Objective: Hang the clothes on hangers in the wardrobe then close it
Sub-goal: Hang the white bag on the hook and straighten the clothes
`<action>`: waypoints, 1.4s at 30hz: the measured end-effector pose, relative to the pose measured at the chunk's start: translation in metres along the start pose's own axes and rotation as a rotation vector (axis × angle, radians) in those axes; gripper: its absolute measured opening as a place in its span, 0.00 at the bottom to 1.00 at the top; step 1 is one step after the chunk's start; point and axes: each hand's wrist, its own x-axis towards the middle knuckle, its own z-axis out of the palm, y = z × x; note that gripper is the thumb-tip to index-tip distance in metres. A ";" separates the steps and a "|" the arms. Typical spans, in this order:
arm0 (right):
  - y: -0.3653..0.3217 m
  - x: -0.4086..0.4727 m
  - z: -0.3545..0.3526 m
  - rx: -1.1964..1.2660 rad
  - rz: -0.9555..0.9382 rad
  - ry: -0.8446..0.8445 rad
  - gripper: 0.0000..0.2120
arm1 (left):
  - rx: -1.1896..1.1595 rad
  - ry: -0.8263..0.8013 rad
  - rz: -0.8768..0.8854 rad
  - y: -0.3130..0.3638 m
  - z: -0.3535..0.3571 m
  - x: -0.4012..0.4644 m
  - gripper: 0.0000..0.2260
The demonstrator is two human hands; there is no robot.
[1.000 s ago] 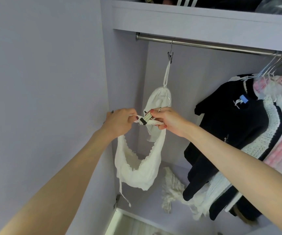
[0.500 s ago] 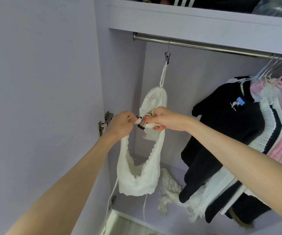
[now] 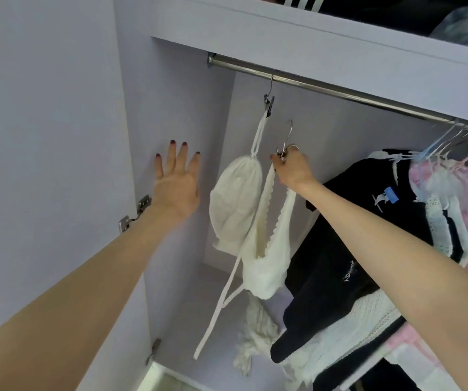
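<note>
Your left hand (image 3: 175,187) is raised with its arm stretched up and forward, palm flat toward the pale lilac inner side wall of the wardrobe (image 3: 182,108), fingers (image 3: 172,155) straight and spread, holding nothing; whether the palm actually touches the wall cannot be told. Your right hand (image 3: 292,167) reaches up higher, wrist bent, its fingers curled and pinching the small metal clip hanger with a wire hook (image 3: 286,142), whose hook stands below the steel hanging rail (image 3: 339,93) and clear of it. From that clip hangs the white knitted lace-edged top (image 3: 266,249), its long straps trailing down. Just left of it, a second white knitted top (image 3: 235,204) hangs from another metal clip hook (image 3: 268,101) already on the rail. Further right, a black garment (image 3: 368,221) hangs among white and pink clothes.
</note>
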 end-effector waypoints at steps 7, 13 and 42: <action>0.002 0.065 -0.009 -0.144 0.001 0.190 0.16 | 0.291 0.100 -0.001 -0.006 0.002 0.035 0.32; -0.011 0.102 -0.016 -0.172 -0.038 0.302 0.16 | 0.422 0.099 -0.129 -0.017 0.015 0.043 0.35; -0.061 -0.077 -0.006 -0.523 -0.178 -0.336 0.18 | -0.335 -0.019 -0.057 -0.013 -0.057 -0.045 0.16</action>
